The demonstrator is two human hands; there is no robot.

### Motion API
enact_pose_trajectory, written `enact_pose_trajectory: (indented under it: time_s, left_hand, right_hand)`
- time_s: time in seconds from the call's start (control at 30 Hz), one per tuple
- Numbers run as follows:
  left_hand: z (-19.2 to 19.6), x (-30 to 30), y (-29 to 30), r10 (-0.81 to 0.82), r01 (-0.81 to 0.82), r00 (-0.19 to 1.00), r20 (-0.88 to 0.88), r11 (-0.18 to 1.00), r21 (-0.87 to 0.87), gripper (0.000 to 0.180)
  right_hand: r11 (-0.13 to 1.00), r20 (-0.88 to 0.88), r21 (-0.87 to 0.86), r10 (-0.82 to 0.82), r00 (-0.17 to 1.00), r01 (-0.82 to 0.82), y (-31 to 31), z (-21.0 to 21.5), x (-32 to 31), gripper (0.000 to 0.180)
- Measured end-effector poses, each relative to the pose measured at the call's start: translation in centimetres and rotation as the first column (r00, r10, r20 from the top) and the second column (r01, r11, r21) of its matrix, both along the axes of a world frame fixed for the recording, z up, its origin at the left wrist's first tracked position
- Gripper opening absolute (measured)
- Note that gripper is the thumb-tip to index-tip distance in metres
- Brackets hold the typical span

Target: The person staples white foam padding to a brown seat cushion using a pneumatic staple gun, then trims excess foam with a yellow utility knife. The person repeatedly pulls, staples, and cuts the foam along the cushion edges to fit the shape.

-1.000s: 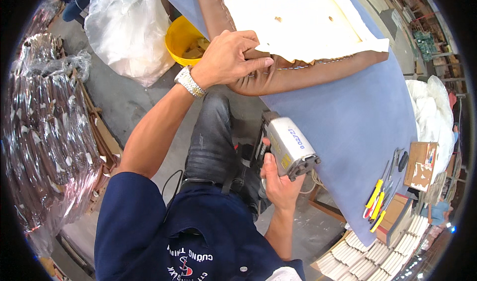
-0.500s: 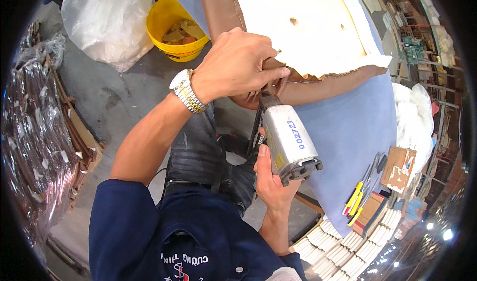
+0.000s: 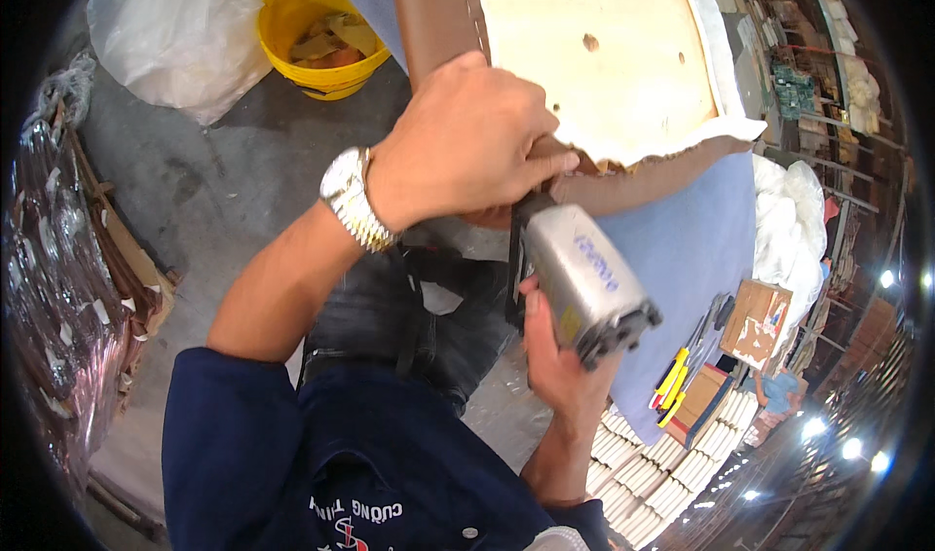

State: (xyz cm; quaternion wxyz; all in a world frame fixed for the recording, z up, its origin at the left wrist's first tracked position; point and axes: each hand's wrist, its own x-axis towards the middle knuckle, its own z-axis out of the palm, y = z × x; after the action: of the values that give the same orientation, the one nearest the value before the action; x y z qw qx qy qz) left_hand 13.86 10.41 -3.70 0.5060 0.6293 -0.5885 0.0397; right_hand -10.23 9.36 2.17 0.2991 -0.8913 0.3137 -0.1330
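Note:
A cushioned panel with a bare, pale board (image 3: 604, 69) on its upper face has brown leather (image 3: 657, 183) wrapped around its edge. My left hand (image 3: 469, 137), wearing a metal watch (image 3: 353, 199) at the wrist, is closed on the leather at the near corner, pinching a fold against the board's edge. In my right hand (image 3: 557, 361) is a silver staple gun (image 3: 589, 274), gripped from below. Its nose points up at the leather just below my left fingers. Whether the nose touches the leather is hidden.
The panel rests on a blue-covered surface (image 3: 672, 259), where yellow-handled tools (image 3: 672, 385) and a cardboard box (image 3: 757, 322) lie at right. A yellow bucket (image 3: 319, 79) of scraps and a white plastic bag (image 3: 180, 45) stand at upper left. Plastic-wrapped brown pieces (image 3: 68, 308) fill the left side.
The view has swung a little, so the bucket and bag sit farther left. My left hand keeps its pinch on the leather, and the staple gun stays close below it, slightly shifted and blurred.

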Motion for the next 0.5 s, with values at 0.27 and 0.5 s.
enact_pose_trajectory:
  time_s: [0.27,0.5]
  left_hand:
    - [2.4,2.1,0.5,-0.019,0.024,1.0,-0.02,0.969,0.247,0.066]
    - [5.4,-3.0,-2.9,-0.041,0.068,0.996,-0.081,0.929,0.363,0.054]
  right_hand:
    - [0.906,0.098,0.31,-0.331,0.939,0.287,-0.9,2.2,-3.8,0.032]
    - [0.787,-0.16,-0.52,-0.47,0.868,0.331,-11.5,2.0,-19.2,0.04]
